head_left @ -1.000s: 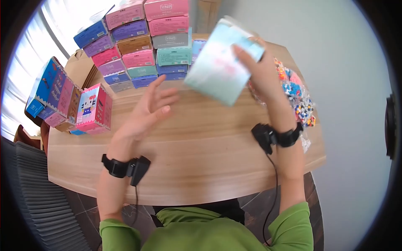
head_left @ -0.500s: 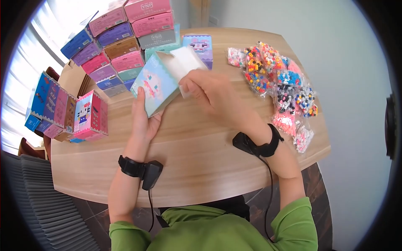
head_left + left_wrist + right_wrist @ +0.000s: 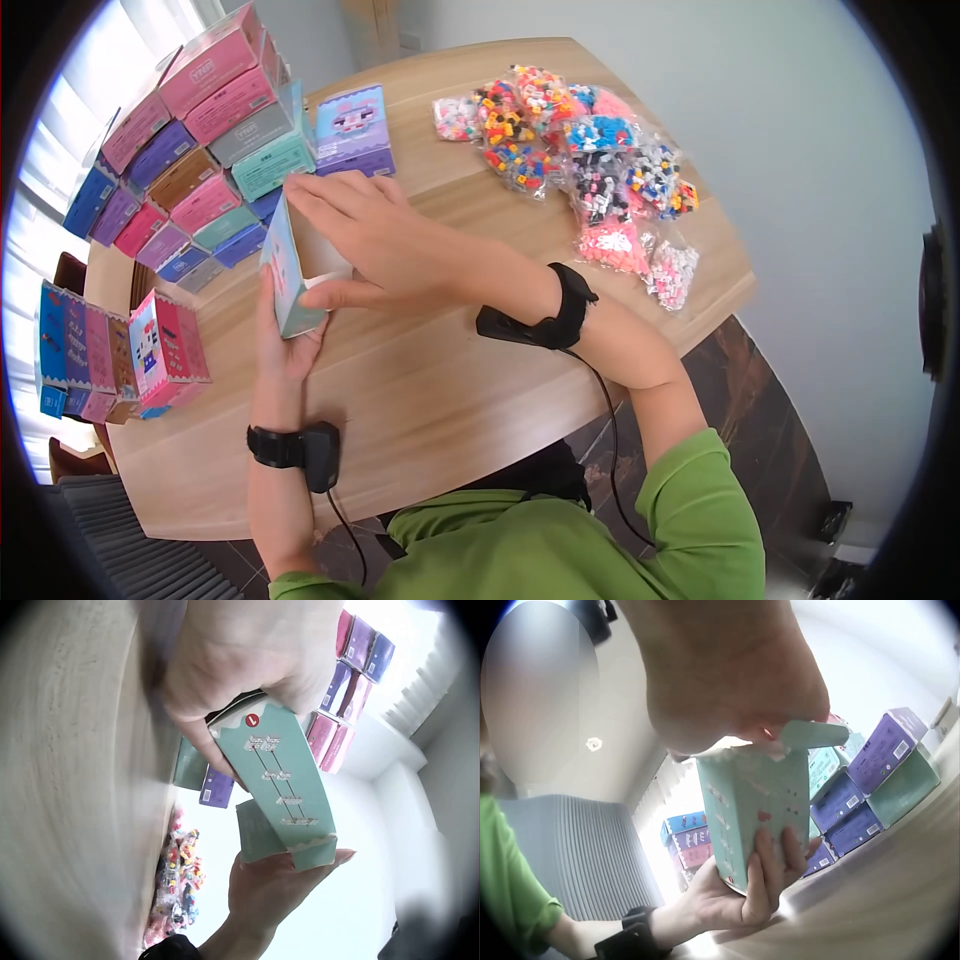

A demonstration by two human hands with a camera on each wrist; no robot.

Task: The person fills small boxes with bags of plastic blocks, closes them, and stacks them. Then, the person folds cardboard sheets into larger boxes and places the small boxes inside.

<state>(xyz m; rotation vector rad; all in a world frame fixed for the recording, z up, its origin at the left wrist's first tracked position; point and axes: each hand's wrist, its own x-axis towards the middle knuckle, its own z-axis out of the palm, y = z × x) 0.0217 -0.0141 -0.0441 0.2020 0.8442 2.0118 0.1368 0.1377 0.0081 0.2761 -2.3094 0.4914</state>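
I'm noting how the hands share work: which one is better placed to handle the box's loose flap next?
Likely the right hand: it is at the box's open top, beside the flap sticking out there. The left hand grips the box lower down, so it suits steadying.

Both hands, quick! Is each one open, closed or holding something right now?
Left hand: holding the pale blue-green, rectangular cardboard box.
Right hand: open, fingers reaching across the box's open top.

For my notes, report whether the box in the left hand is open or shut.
Open: the box has a flap jutting out, and the head view shows part of its inside.
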